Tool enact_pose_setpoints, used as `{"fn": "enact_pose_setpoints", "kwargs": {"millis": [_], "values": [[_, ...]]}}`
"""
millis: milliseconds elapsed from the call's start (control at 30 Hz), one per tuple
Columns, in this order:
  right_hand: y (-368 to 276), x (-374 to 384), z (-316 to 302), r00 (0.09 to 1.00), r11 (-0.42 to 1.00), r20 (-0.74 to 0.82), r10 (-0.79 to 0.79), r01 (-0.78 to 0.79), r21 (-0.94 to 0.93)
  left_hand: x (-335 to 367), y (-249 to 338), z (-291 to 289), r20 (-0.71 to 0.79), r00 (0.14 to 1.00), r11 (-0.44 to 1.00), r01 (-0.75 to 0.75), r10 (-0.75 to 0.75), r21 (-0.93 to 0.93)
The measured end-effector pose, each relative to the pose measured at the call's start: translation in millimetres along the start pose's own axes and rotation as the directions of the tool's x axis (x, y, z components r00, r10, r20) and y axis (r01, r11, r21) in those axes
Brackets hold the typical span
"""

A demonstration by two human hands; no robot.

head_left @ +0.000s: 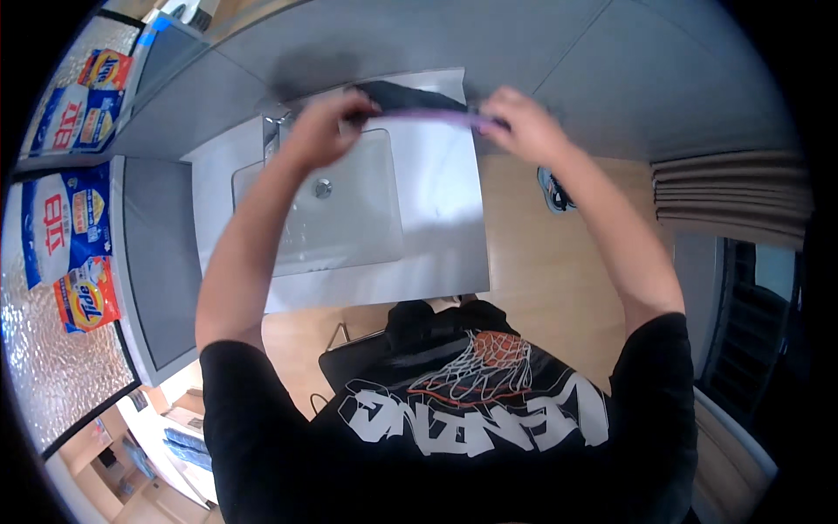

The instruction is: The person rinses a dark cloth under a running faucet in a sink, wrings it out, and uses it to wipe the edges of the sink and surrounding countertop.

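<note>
Cloth (415,96), dark with purple edge, spanning the gap between both hands near counter's far edge.
Left hand (327,131) curled closed on cloth's left end; right hand (524,124) fingers closed on its right end, by the purple edge; both slightly blurred, exact finger placement can't tell. Cloth off the counter (441,192), beyond the basin (349,231); height can't tell. Faucet (272,133) near left forearm. Blue bag (87,214), orange bag (106,293) far left. Shoes (556,190) on floor, right of counter.

Black short-sleeved T-shirt (454,489); white block lettering (380,422); orange basketball print (501,349), white net (521,377)
</note>
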State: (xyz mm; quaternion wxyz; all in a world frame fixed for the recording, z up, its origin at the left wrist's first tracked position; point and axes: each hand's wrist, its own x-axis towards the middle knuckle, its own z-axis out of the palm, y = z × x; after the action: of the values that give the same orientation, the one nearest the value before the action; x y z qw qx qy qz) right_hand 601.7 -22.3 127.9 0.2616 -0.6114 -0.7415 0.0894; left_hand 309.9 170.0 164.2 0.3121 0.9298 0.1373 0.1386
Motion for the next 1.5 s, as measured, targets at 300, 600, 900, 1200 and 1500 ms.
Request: {"fn": "enact_pose_setpoints", "kwargs": {"millis": [300, 600, 900, 1200, 1500], "values": [[4, -50, 164, 0.967, 0.975, 0.147, 0.207, -0.192, -0.110, -42, -30, 222, 0.039, 0.980, 0.921, 0.168, -0.194, 0.352], [77, 46, 191, 0.957, 0.944, -0.194, 0.217, -0.256, -0.209, 71, -117, 223, -0.153, 0.986, 0.910, 0.121, -0.064, 0.396], [90, 58, 193, 0.954, 0.937, -0.233, 0.187, -0.244, -0.249, 87, -133, 218, -0.120, 0.991, 0.899, 0.108, -0.062, 0.424], [-76, -117, 195, 0.909, 0.907, 0.096, 0.406, -0.388, -0.163, -90, 16, 269, 0.116, 0.962, 0.924, 0.199, -0.248, 0.327], [-102, -156, 202, 0.894, 0.914, 0.213, 0.395, -0.405, 0.008, -142, 45, 280, 0.208, 0.957, 0.959, 0.150, -0.202, 0.240]]}}
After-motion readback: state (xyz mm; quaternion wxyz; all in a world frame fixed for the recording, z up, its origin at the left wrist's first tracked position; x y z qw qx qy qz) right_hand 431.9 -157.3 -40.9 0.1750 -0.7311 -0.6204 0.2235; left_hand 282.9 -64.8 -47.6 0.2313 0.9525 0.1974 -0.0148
